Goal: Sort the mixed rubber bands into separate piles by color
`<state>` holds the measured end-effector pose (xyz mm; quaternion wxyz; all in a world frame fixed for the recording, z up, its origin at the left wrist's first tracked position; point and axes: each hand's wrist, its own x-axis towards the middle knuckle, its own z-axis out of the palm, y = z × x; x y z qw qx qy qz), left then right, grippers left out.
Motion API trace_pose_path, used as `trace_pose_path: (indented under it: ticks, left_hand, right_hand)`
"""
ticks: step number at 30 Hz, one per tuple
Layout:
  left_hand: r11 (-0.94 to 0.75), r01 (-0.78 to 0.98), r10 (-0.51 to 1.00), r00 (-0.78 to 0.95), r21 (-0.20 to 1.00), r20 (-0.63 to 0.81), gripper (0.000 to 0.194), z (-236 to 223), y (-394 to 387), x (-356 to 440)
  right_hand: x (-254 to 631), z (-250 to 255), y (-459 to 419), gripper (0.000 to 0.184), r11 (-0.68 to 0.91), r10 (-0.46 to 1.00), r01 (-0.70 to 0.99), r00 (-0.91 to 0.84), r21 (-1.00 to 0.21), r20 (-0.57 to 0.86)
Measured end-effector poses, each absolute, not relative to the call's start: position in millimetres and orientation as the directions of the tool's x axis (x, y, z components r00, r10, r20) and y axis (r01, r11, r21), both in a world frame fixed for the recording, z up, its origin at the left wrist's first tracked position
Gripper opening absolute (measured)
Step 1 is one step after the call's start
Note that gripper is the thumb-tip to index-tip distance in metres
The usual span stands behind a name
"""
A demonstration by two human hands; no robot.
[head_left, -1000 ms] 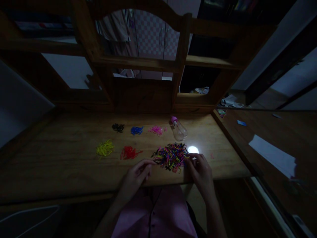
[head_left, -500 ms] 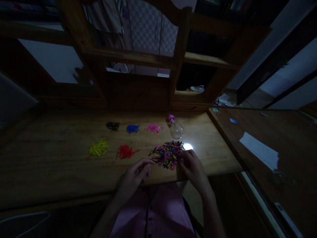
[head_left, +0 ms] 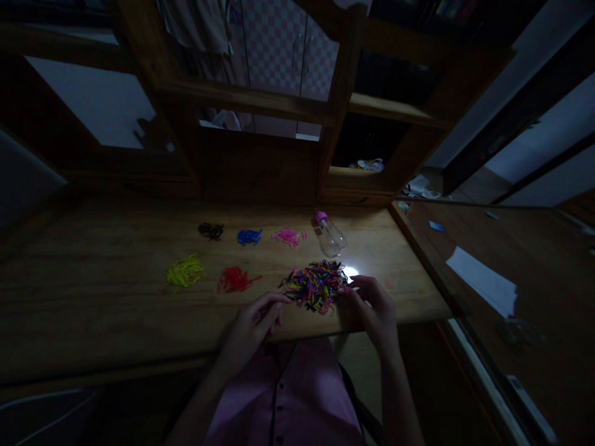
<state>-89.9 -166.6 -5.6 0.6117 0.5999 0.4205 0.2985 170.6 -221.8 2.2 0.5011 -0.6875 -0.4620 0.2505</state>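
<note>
Counter (head_left: 139,316): heap (head_left: 316,286) near front edge, right of centre, between left grip (head_left: 255,319) at its left side and right grip (head_left: 375,303) at its right. Behind heap, slightly right: bottle (head_left: 333,236), on its side. Five piles in two rows. Rear row, left to right: rear left pile (head_left: 211,231), rear middle pile (head_left: 250,236), rear right pile (head_left: 287,236), the last just left of bottle. Nearer row, left of heap: front left pile (head_left: 185,272), front right pile (head_left: 236,279). Shelf unit (head_left: 260,170) behind counter. To the right: side counter (head_left: 548,266) bearing card (head_left: 436,226), paper sheets (head_left: 483,282) nearer.
</note>
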Motion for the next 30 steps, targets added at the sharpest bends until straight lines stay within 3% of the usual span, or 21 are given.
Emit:
trace_pose_path:
  ticks: [7,19,22,27,30]
  left_hand:
    - [0.096,0.148,0.876,0.457,0.984,-0.154,0.028,-6,-166,-90]
    - [0.113,-0.021,0.897,0.432,0.993,-0.093,0.024,18,-183,-46]
    - [0.028,-0.011,0.91,0.414,1.0,-0.021,0.029,26,-189,-32]
    - [-0.267,0.144,0.936,0.276,0.953,0.22,0.016,23,-192,-30]
    - [-0.372,0.153,0.905,0.281,0.916,0.32,0.018,21,-195,-35]
  right_hand:
    - [173,-1,-222,0.024,-0.083,0.87,0.323,0.486,-0.943,0.09]
    - [137,18,-222,0.018,-0.016,0.897,-0.058,0.441,-0.998,-0.04]
    - [121,21,-223,0.016,-0.014,0.898,-0.125,0.435,-0.992,-0.067]
    - [107,26,-226,0.012,-0.004,0.907,-0.156,0.415,-0.988,-0.069]
    - [108,28,-228,0.013,-0.034,0.903,-0.134,0.42,-0.99,-0.088]
